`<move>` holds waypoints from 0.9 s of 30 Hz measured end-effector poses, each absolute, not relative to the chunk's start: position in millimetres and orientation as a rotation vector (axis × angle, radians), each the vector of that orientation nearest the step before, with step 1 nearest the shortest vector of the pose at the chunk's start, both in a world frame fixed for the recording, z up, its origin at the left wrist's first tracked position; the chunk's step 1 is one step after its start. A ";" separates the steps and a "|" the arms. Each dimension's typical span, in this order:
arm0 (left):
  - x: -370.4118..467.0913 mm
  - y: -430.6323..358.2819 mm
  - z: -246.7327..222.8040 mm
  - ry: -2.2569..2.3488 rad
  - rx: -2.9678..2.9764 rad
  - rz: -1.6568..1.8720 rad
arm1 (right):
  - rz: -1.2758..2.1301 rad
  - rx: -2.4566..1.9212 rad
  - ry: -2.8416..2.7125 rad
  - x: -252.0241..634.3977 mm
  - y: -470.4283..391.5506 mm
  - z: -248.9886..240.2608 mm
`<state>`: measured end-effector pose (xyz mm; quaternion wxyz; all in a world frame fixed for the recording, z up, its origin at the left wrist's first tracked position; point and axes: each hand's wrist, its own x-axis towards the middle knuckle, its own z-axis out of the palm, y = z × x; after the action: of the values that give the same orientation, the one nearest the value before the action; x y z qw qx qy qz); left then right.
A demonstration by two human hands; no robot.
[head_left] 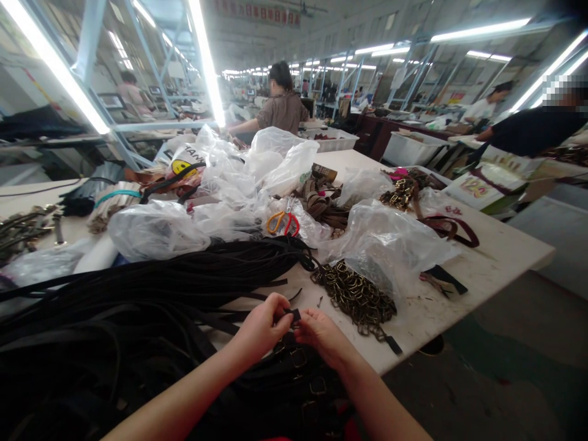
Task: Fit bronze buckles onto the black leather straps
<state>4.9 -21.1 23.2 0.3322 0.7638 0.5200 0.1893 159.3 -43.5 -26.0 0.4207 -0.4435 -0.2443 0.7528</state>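
Close together at the near edge of the table, my left hand (265, 323) and my right hand (318, 331) both have their fingers pinched on a short black strap end (293, 315). Below my hands lie black straps with brass-coloured buckles (316, 384). A large heap of long black straps (151, 294) spreads to the left. Just right of my hands, a pile of brass-coloured metal buckles (353, 294) spills from a clear plastic bag (390, 236). A small loose piece (320, 301) lies between the pile and my hands.
Scissors with orange and red handles (283, 222) lie among plastic bags (156, 229) and brown straps (316, 199). A brown strap loop (459, 229) rests at the right on the table (505, 251). A co-worker (285, 101) sits beyond; another person (537, 131) is at far right.
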 end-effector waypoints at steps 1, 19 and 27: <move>5.3 -20.4 20.0 1.400 2.048 0.472 | 1.892 -1.103 -0.613 157.8 -43.7 -27.7; 7.2 -23.7 11.4 1.202 2.362 0.463 | 1.474 -1.169 -0.906 151.3 -55.4 -14.7; 1.7 -26.1 9.8 1.194 2.465 0.430 | 1.246 -1.376 -0.867 173.4 -65.4 -18.2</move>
<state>1.7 -26.1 9.8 0.1834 0.8741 0.4232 0.1526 173.4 -65.4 -18.2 0.5196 -0.5736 -0.3617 0.5197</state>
